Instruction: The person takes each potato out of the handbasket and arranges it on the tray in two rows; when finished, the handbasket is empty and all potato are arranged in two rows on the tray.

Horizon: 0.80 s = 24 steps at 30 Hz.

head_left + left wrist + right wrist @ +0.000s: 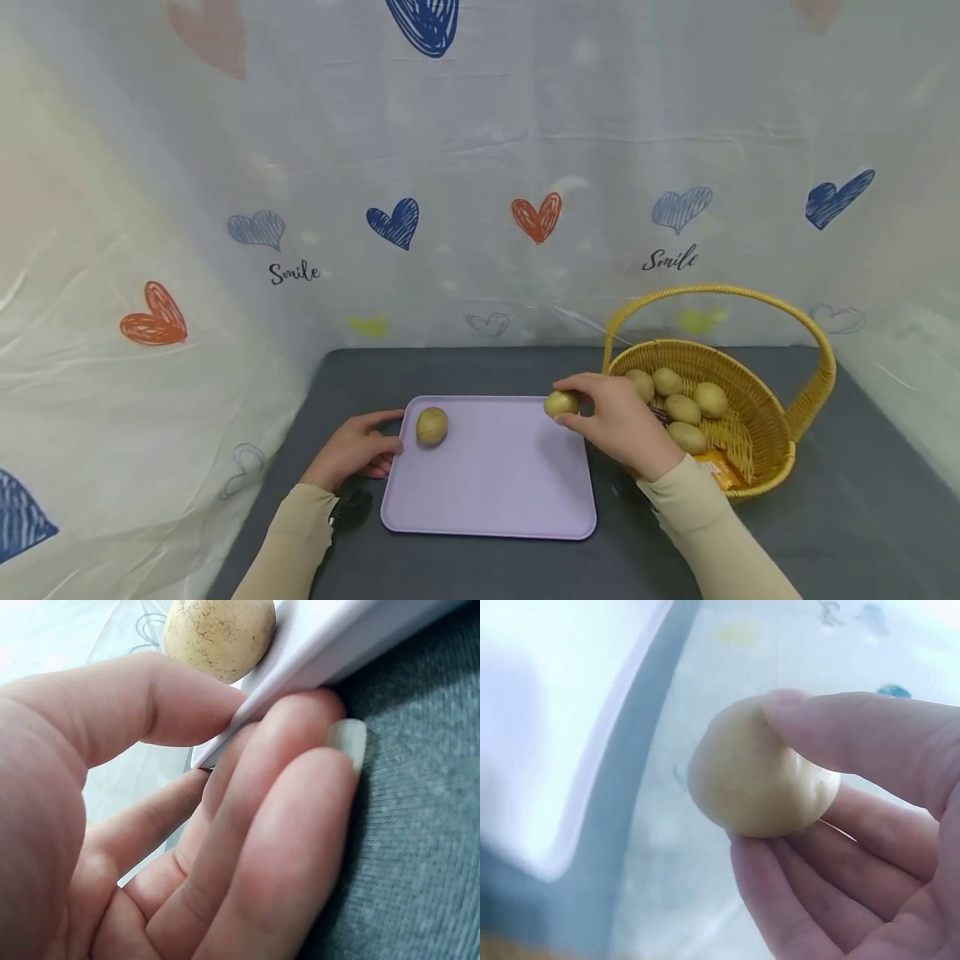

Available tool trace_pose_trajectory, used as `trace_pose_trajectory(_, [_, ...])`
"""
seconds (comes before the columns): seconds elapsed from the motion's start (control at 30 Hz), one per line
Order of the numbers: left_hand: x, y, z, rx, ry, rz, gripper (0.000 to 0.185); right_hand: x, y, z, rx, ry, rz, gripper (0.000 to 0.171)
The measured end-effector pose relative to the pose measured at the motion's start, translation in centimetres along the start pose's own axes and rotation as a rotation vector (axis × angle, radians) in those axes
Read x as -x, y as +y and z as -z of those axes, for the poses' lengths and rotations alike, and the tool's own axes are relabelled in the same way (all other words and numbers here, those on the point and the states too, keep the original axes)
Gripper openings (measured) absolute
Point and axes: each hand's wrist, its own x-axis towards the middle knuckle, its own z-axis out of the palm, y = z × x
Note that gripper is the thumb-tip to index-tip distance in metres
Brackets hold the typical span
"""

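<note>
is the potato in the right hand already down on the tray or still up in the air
Up in the air. The right hand pinches the potato between thumb and fingers above the tray; the right wrist view shows nothing under it.

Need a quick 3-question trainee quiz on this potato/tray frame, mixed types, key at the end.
1. True or false: the right hand holds a potato.
2. How many potatoes lie on the purple tray?
3. The left hand's grip is on: A) the basket B) the tray's edge C) a potato.

Key: 1 true; 2 one, near the left edge; 3 B, thumb on top and fingers beneath in the left wrist view.
</note>
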Motion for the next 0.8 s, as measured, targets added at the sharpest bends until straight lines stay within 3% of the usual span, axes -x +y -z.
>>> trace_pose_trajectory(0.43, [-0.1,-0.3,-0.2,0.009,0.000,0.007,0.064,-3.6,-1.7,-8.6,-0.185,-0.053,-0.037,0.035])
trace_pose_trajectory(0.8, [-0.1,0.0,0.0,0.011,0.009,0.000,0.063,-4.7,-2.5,-12.2,-0.258,-0.111,-0.017,0.035])
